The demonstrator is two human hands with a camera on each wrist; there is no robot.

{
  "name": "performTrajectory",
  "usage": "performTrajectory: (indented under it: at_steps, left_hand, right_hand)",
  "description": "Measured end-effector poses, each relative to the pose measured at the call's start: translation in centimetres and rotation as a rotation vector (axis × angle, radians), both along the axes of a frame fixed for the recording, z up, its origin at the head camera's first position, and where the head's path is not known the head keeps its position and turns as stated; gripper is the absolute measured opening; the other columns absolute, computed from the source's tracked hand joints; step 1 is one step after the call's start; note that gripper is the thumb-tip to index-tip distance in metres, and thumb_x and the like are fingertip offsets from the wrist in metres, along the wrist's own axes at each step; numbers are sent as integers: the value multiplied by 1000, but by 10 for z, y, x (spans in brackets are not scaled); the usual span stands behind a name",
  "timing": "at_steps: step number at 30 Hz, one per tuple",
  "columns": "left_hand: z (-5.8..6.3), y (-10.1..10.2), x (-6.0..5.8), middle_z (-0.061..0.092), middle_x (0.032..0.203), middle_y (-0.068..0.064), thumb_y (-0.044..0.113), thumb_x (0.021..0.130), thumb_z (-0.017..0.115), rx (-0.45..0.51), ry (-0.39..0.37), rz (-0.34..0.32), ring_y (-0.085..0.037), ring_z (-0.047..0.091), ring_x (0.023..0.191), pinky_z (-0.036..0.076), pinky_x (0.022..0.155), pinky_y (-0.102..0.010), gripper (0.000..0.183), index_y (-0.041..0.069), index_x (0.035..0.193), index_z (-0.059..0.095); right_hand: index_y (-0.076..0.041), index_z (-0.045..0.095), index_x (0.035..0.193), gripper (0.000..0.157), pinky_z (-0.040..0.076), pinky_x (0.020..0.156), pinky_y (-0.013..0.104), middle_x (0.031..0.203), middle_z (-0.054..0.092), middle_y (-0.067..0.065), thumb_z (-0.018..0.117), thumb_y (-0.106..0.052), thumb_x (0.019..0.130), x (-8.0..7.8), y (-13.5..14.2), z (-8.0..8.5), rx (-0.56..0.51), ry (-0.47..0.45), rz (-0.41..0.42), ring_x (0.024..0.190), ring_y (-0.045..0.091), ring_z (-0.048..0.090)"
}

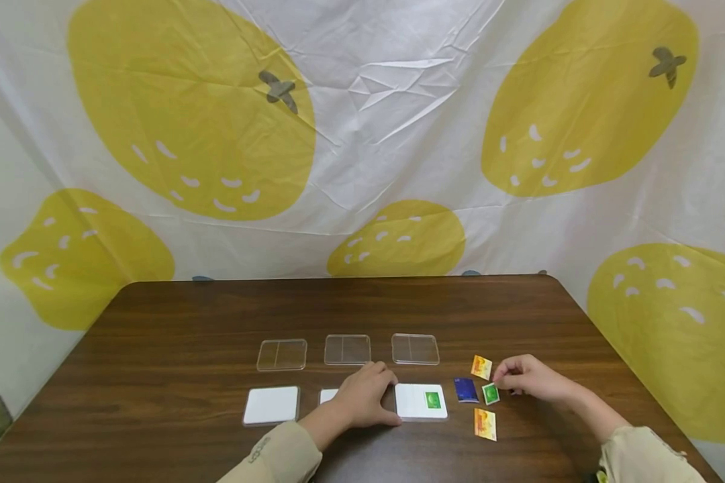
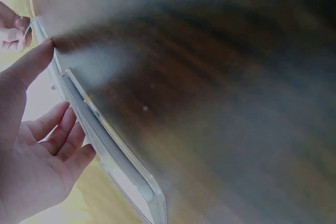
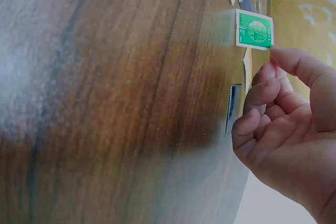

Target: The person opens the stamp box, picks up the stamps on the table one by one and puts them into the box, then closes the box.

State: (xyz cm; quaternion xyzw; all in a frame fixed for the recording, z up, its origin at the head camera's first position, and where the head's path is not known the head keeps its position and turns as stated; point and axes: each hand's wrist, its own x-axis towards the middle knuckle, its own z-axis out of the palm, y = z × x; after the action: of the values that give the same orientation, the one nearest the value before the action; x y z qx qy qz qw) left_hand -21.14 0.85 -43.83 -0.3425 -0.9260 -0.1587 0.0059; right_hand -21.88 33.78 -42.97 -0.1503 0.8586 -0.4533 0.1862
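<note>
The work looks only partly done: 1 green stamp (image 1: 432,400) lies on the right-hand card (image 1: 411,402), the far-left card (image 1: 270,406) is bare, and the middle card (image 1: 328,396) is too hidden to judge. The right hand (image 1: 534,379) has a narrow grip, pinching a 2nd green stamp (image 1: 491,394) beside the blue stamp (image 1: 466,390); the left hand (image 1: 362,396) is spread wide at the right-hand card's edge. 2 orange stamps (image 1: 481,367) also remain on the table (image 1: 157,376), and 3 clear covers (image 1: 282,355) lie off the cards.
</note>
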Motion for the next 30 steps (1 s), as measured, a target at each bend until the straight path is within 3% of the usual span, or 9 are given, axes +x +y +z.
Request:
performTrajectory:
  at_steps: [6,18,24,30]
  left_hand:
    - [0,-1,0,53,93,4,44,63,78,1,-3,5,-12,49,88,44,73,-23,51,11,99,61]
    - [-2,0,0,52,91,5,45,63,77,-16,-13,8,-10,48,85,44,72,-22,51,12,98,60]
    - [-5,0,0,51,90,6,45,63,77,-12,-15,14,-11,48,85,44,71,-22,51,13,98,60]
    - [-4,0,-2,51,90,5,45,63,77,-14,-12,16,-11,47,85,44,69,-23,50,13,98,60]
  right_hand:
    - [9,57,89,20,39,57,22,77,53,1,54,-10,88,1,-3,5,-10,-56,-21,65,8,47]
    - [6,57,90,21,39,54,22,74,49,0,54,-15,88,3,-16,12,-24,-82,-36,61,8,42]
    - [4,58,88,20,34,50,21,70,47,-3,55,-16,88,6,-32,19,-26,-88,-20,56,7,40]
    - [5,59,89,21,37,55,22,76,51,0,55,-15,88,8,-52,26,-56,-87,7,62,8,42]
